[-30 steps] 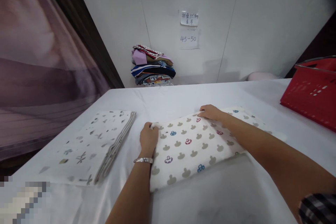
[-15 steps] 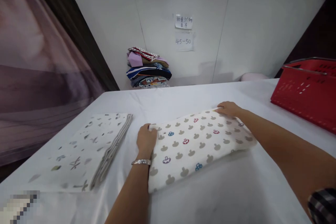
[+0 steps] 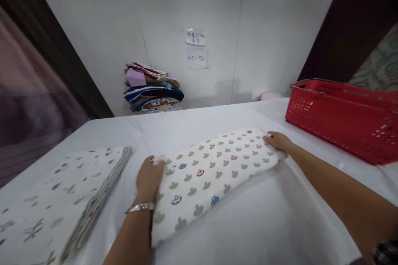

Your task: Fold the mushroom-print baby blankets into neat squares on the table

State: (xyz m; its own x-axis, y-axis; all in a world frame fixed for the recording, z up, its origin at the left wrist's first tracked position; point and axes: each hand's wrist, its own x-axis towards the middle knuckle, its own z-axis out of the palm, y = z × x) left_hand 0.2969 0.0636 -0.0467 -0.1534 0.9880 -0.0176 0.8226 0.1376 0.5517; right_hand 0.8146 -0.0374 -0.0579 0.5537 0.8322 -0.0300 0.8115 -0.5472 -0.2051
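A folded white cloth (image 3: 214, 169) with grey, red and blue mushroom prints lies at a slant across the middle of the table. My left hand (image 3: 150, 177), with a silver bracelet at the wrist, is closed on the cloth's upper left corner. At the other end, my right hand (image 3: 277, 140) grips the right edge with its fingers bent around it; the fingertips are partly hidden. To the left lies a second folded cloth (image 3: 71, 190), white with a leaf-like print, and neither hand touches it.
A white sheet covers the table (image 3: 248, 223). On the right stands a red plastic basket (image 3: 336, 112) with a metal handle. A stack of folded fabrics (image 3: 154, 91) is by the back wall, left of two paper notes (image 3: 196, 47). A curtain (image 3: 27, 103) hangs at the left.
My right hand has moved from the cloth's top edge to its right edge. The left hand keeps its corner. The view has turned right, showing more of the red basket.
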